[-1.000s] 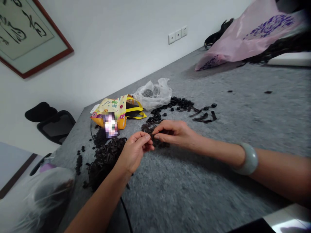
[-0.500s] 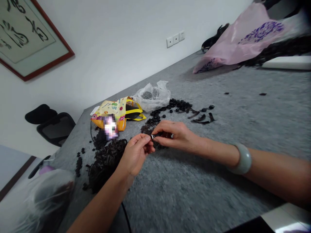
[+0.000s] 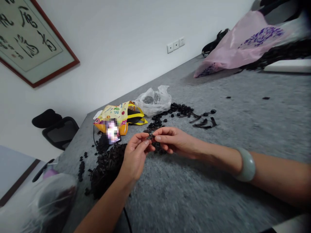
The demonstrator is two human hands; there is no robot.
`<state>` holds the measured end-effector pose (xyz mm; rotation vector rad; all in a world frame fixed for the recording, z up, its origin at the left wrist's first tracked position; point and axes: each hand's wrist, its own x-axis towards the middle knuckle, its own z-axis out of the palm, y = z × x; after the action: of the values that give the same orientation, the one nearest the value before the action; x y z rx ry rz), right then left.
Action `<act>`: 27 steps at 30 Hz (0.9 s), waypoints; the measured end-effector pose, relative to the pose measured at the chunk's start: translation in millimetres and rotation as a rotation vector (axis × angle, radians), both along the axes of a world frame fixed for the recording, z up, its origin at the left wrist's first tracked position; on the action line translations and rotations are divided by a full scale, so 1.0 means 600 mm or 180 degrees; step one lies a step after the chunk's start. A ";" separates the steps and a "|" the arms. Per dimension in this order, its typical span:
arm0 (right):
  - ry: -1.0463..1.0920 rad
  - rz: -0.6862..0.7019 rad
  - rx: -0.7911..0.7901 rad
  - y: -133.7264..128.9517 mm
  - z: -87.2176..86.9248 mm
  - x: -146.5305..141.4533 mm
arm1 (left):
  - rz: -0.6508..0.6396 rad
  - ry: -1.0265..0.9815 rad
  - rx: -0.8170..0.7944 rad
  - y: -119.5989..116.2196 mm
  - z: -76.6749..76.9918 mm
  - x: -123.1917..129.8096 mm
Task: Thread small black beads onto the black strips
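Nearest: left hand (image 3: 136, 155) and right hand (image 3: 175, 140) meet above the counter (image 3: 218, 194), which has a grey, fuzzy top. Both grips closed, fingertips pinching one small dark piece (image 3: 150, 137) between them, held just above the surface. Exact shape of piece hidden by fingers. Pale green bangle (image 3: 246, 165) on right wrist.

Directly under and beside the hands: loose heap of dark strips (image 3: 107, 168), left of the left hand, and a smaller spread of black bits (image 3: 157, 147) under the fingers. Black cable (image 3: 127, 220) runs along the counter's near edge, beneath the left forearm. Cloudy plastic bag (image 3: 48, 204) at lower left.

Mid-distance: yellow printed bag (image 3: 116, 116) with yellow handles lies on its side, partly covered by a pixelated patch (image 3: 112, 131). Clear plastic bag (image 3: 153, 102) just behind it holds grey contents. Line of black beads (image 3: 181, 109) and several dark curved strips (image 3: 202, 124) lie beyond the hands.

Far: pink plastic bag (image 3: 240, 45) with purple print, dark hair-like bundle (image 3: 279, 55) beside it. Wall sockets (image 3: 175, 45), framed calligraphy (image 3: 31, 35) and black chair (image 3: 59, 132) behind the counter.
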<state>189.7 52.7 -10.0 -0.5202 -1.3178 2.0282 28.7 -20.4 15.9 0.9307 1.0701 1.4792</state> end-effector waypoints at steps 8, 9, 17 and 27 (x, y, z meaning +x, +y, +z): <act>0.0181 0.0412 -0.0561 -0.004 -0.010 -0.006 | -0.0235 -0.0090 -0.0028 0.009 -0.012 -0.007; 0.0226 0.0454 -0.0596 -0.003 -0.011 -0.007 | -0.0285 -0.0093 -0.0032 0.009 -0.011 -0.007; 0.0591 0.0659 -0.0928 0.000 -0.023 -0.009 | -0.0614 -0.0128 -0.0362 0.006 0.009 -0.011; 0.0347 0.0549 -0.0929 0.000 -0.036 -0.015 | -0.0408 -0.0004 -0.0693 0.005 0.006 -0.016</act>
<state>180.5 52.4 -31.6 -0.4289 -1.0381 2.3749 19.4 -17.3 19.6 0.8278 1.1245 1.2312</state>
